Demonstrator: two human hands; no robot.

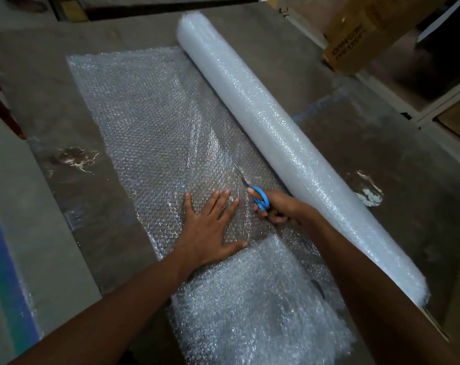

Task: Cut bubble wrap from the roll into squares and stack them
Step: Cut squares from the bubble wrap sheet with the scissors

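Both my arms extended forward, hands close together.
My left hand (210, 222) lies flat, palm down, fingers spread and straight; my right hand (275, 208) is just beside it, fingers curled tight in a grip.

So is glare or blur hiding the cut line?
Head view: dim, wide-angle bend at edges; glare streaks along the bubble wrap roll and sheet; scissors blades faint against shiny wrap; both hands sharp, left hand, right hand.
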